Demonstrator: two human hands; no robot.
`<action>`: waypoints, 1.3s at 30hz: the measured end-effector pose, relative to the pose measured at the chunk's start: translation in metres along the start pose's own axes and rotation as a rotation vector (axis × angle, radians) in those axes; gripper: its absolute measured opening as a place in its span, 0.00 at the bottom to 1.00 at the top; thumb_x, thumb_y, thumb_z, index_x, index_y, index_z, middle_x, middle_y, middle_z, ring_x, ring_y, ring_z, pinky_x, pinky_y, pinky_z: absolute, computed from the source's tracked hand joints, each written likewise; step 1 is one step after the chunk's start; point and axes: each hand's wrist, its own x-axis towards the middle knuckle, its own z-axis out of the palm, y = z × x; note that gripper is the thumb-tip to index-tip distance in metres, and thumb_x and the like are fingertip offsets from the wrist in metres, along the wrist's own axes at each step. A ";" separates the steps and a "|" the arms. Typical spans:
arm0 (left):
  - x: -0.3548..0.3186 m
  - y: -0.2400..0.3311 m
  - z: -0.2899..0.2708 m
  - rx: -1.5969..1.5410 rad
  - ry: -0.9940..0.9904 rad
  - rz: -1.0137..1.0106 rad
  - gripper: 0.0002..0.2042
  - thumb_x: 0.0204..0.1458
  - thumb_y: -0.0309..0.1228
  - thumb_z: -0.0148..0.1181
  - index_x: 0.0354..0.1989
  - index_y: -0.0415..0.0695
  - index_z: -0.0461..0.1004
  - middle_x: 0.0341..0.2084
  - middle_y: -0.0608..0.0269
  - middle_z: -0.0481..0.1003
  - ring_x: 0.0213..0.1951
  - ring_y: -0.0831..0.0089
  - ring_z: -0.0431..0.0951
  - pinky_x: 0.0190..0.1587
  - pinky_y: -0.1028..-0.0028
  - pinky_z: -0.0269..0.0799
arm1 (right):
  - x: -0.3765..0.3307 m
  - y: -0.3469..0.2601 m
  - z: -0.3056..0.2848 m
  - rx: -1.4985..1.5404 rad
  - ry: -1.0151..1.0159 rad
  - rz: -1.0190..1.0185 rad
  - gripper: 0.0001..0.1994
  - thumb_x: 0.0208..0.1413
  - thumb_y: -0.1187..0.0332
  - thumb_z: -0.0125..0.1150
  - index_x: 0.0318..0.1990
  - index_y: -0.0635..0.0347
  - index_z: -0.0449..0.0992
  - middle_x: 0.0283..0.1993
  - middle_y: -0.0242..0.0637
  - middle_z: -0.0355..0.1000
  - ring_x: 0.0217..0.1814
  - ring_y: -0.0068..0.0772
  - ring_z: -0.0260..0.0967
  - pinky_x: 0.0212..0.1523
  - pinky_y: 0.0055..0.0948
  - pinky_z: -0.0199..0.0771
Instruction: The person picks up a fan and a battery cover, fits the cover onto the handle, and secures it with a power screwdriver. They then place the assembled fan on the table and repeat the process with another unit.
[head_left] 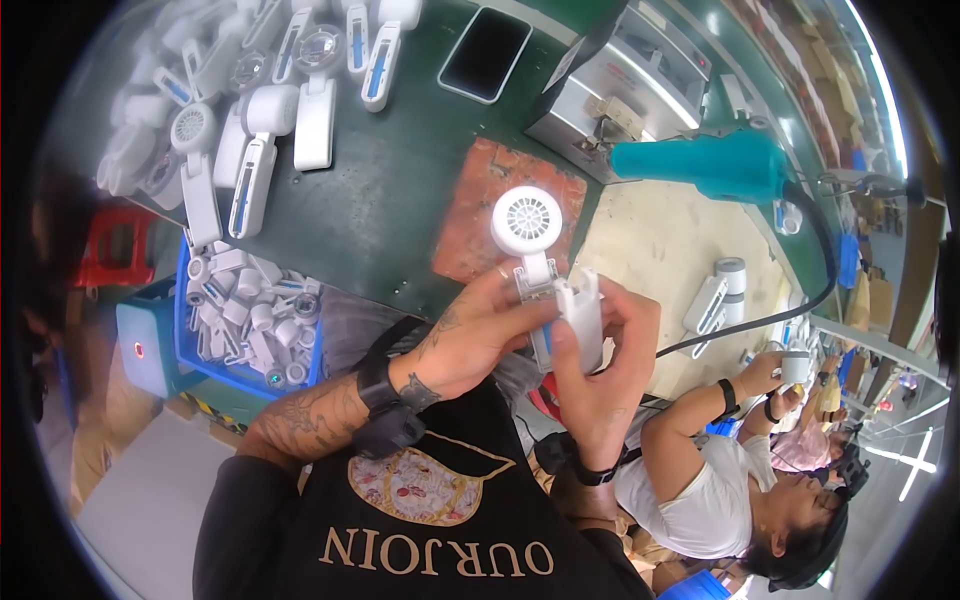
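Observation:
Above the bench's near edge I hold a small white handheld fan (526, 222), its round slotted head pointing away from me. My left hand (476, 322) is closed round the fan's handle, just below the hinge. In my right hand (612, 350) is a white handle shell (580, 320), pinched between thumb and fingers. The shell lies alongside the handle; whether the two parts touch I cannot tell. My fingers hide much of the handle. Under the fan head lies a worn reddish square mat (470, 215) on the green bench (370, 220).
Many white fans (268, 110) crowd the bench's far left. Below them stands a blue bin (185, 330) of white parts. A teal power screwdriver (700, 165) hangs at right beside a metal box machine (640, 80). A phone (486, 55) lies at the back. A co-worker (700, 480) works at right.

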 end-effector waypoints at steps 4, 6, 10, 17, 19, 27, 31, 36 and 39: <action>-0.002 -0.001 0.002 -0.029 0.032 0.012 0.22 0.65 0.26 0.53 0.67 0.44 0.62 0.57 0.64 0.71 0.58 0.73 0.73 0.59 0.69 0.72 | 0.005 -0.013 0.007 -0.044 0.001 -0.028 0.24 0.46 0.78 0.67 0.54 0.64 0.72 0.43 0.39 0.66 0.37 0.32 0.65 0.40 0.29 0.67; -0.001 -0.002 -0.001 -0.031 0.029 0.025 0.21 0.65 0.26 0.52 0.67 0.44 0.63 0.57 0.64 0.71 0.58 0.73 0.72 0.59 0.68 0.71 | 0.007 -0.011 0.010 -0.059 0.001 -0.033 0.24 0.46 0.78 0.68 0.54 0.64 0.72 0.43 0.39 0.66 0.37 0.33 0.65 0.39 0.30 0.68; 0.001 0.000 -0.005 -0.234 -0.036 -0.039 0.21 0.67 0.37 0.48 0.66 0.45 0.64 0.58 0.63 0.71 0.60 0.71 0.71 0.62 0.65 0.66 | 0.010 -0.008 0.012 -0.129 -0.030 -0.070 0.24 0.46 0.77 0.68 0.54 0.64 0.72 0.43 0.41 0.66 0.37 0.36 0.66 0.39 0.32 0.69; 0.000 0.004 0.000 -0.291 -0.007 -0.038 0.23 0.68 0.43 0.43 0.66 0.43 0.64 0.58 0.62 0.71 0.59 0.70 0.71 0.62 0.65 0.65 | 0.007 -0.004 0.018 -0.172 -0.060 -0.038 0.24 0.46 0.76 0.69 0.54 0.65 0.72 0.44 0.44 0.65 0.40 0.42 0.69 0.40 0.36 0.71; 0.000 0.003 -0.001 -0.277 -0.038 -0.027 0.23 0.68 0.42 0.43 0.66 0.43 0.64 0.58 0.62 0.71 0.59 0.70 0.71 0.63 0.65 0.65 | 0.006 0.001 0.021 -0.155 -0.038 -0.051 0.25 0.45 0.76 0.70 0.54 0.65 0.72 0.45 0.45 0.65 0.43 0.45 0.68 0.42 0.37 0.71; -0.001 0.000 0.007 -0.116 0.061 0.043 0.18 0.67 0.29 0.50 0.64 0.40 0.65 0.56 0.59 0.73 0.57 0.69 0.74 0.61 0.67 0.68 | -0.004 0.009 0.023 -0.188 -0.010 -0.182 0.28 0.44 0.74 0.72 0.55 0.66 0.70 0.48 0.47 0.65 0.49 0.49 0.66 0.48 0.39 0.70; -0.003 0.007 0.004 -0.121 0.005 0.179 0.19 0.66 0.28 0.52 0.64 0.37 0.64 0.58 0.51 0.73 0.58 0.61 0.75 0.62 0.62 0.70 | -0.012 0.015 0.021 0.073 0.086 -0.150 0.32 0.47 0.62 0.75 0.57 0.66 0.67 0.52 0.44 0.64 0.53 0.40 0.64 0.52 0.35 0.68; -0.001 0.017 -0.002 -0.091 -0.035 0.275 0.23 0.64 0.33 0.57 0.64 0.39 0.63 0.57 0.50 0.73 0.59 0.54 0.75 0.65 0.53 0.69 | -0.019 0.026 0.020 0.507 -0.079 0.132 0.31 0.56 0.51 0.68 0.57 0.68 0.68 0.47 0.40 0.70 0.50 0.29 0.67 0.52 0.31 0.68; -0.003 0.017 -0.002 -0.065 -0.029 0.274 0.24 0.64 0.35 0.58 0.65 0.39 0.62 0.57 0.51 0.73 0.58 0.56 0.75 0.68 0.52 0.66 | -0.016 0.018 0.017 0.436 -0.242 0.127 0.24 0.61 0.52 0.63 0.45 0.70 0.75 0.30 0.36 0.73 0.32 0.26 0.67 0.38 0.28 0.70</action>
